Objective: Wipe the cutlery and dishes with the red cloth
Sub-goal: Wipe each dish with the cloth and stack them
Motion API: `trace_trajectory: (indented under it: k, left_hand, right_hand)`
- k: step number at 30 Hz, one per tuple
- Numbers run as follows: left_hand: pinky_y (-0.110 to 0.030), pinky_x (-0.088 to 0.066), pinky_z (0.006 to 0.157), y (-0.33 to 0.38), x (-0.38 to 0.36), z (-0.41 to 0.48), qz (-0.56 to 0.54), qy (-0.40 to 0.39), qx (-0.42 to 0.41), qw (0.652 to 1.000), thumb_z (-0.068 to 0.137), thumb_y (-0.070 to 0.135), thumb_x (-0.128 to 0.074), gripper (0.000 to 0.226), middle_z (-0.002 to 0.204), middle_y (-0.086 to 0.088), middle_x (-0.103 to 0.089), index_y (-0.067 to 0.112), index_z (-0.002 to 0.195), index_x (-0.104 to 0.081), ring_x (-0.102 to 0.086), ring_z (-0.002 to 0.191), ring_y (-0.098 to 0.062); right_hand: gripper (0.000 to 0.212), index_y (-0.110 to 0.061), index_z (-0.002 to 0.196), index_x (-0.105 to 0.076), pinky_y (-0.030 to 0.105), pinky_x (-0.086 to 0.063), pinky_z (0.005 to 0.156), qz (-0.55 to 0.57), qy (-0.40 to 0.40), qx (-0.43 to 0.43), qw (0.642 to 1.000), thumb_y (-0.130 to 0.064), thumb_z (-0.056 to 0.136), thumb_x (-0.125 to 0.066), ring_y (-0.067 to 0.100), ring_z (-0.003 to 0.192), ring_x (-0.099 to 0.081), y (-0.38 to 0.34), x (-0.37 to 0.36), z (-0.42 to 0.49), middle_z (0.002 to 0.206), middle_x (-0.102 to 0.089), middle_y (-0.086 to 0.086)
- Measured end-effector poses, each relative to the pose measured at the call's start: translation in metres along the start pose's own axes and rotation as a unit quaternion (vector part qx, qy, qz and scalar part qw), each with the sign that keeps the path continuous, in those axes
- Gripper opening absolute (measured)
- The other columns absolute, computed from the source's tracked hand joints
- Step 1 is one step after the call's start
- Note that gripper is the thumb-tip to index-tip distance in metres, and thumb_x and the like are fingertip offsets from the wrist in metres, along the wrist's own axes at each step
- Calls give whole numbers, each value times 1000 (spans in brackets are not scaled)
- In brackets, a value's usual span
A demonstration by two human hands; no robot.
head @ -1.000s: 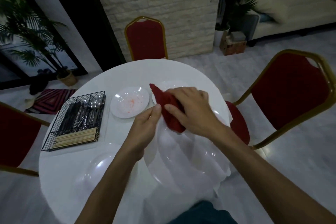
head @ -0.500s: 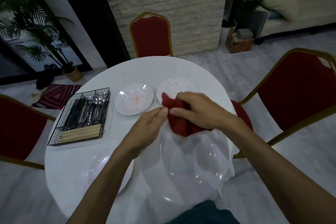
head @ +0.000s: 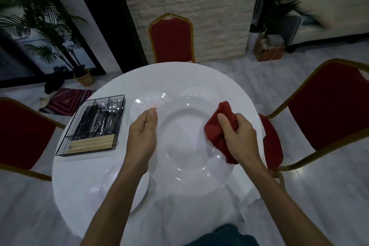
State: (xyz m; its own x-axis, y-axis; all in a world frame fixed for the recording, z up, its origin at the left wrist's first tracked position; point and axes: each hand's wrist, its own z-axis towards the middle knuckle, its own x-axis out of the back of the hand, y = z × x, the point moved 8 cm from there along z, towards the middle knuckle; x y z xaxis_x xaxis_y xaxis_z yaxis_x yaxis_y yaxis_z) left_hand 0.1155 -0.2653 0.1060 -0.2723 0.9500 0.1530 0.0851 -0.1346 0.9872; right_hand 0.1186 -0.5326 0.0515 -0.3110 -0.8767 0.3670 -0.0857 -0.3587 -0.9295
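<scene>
A large white plate (head: 185, 146) is held tilted above the round white table (head: 169, 74). My left hand (head: 142, 136) grips its left rim, thumb on the upper face. My right hand (head: 237, 136) grips the bunched red cloth (head: 217, 130) against the plate's right rim. Behind the plate lie two smaller white plates, a left one (head: 145, 102) with an orange smear and a right one (head: 201, 92). Another white plate (head: 111, 185) sits on the table under my left forearm. A black wire caddy (head: 93, 126) at the left holds cutlery and wooden chopsticks.
Red chairs with gold frames stand at the far side (head: 171, 38), at the right (head: 327, 106) and at the left (head: 22, 134). A potted palm (head: 60, 32) and a striped mat (head: 65, 100) are on the floor at the back left.
The large plate has tipped up so that its face shows. My right hand with the red cloth has slid from the plate's top edge to its right rim. My left hand stays on the left rim.
</scene>
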Motion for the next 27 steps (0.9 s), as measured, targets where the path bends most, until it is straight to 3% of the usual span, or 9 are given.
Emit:
trace_trajectory:
  k: [2,4,8,12,16,20,24,27]
  left_hand:
    - [-32,-50,86,-7,0,-2,7,0,5,1000,108,38,-45,32,95,9,-69,20,101,-71,-60,90,-10]
    - [-35,-48,84,-11,-4,-1,31,-64,26,997,108,40,-43,37,95,3,-65,10,103,-65,-58,92,-13]
    - [-38,-50,98,-6,-21,-11,46,-272,120,954,103,53,-44,35,120,16,-73,37,122,-68,-68,113,-7]
    - [-39,-45,110,12,-46,-18,82,-332,85,936,97,57,-50,38,123,13,-72,36,123,-70,-65,119,-8]
    - [-26,-54,88,26,-57,-18,95,-302,-1,949,104,40,-48,28,107,11,-76,33,109,-74,-71,104,-10]
    - [-20,-56,78,33,-41,-9,50,-215,-26,975,106,32,-47,26,100,15,-77,34,108,-73,-71,95,-4]
    - [-36,-57,94,36,-15,7,-17,-64,-16,998,105,38,-51,24,105,12,-76,35,105,-74,-70,103,-11]
    - [-38,-53,103,35,-12,3,-98,31,-10,995,105,42,-49,26,114,12,-75,32,113,-72,-68,113,-10]
  right_hand:
    - [44,-12,80,-56,21,-45,61,5,8,-8,1000,-53,96,-61,12,68,-59,3,3,0,73,-64,0]
    - [45,-11,79,-54,15,-40,56,-24,0,11,1000,-53,95,-62,10,65,-55,-4,11,8,71,-62,-1]
    - [43,-17,77,-55,27,-42,58,-103,-103,97,985,-55,91,-66,11,63,-55,-37,17,22,68,-61,-3]
    - [41,-23,77,-59,23,-42,58,-150,-201,187,950,-62,84,-71,9,67,-57,-77,-6,14,68,-61,-6]
    - [42,-27,76,-59,23,-41,58,-151,-206,214,943,-67,79,-73,7,67,-56,-91,-8,18,67,-60,-10]
    - [45,-24,84,-61,28,-47,61,-134,-139,188,963,-69,81,-69,8,70,-59,-78,6,28,73,-64,-7]
    - [43,-16,87,-61,28,-49,64,-10,-24,76,997,-59,90,-67,12,73,-63,-44,22,26,78,-67,-4]
    - [33,-19,96,-65,21,-52,67,167,25,-61,984,-52,94,-66,6,79,-70,-10,8,7,88,-72,-6]
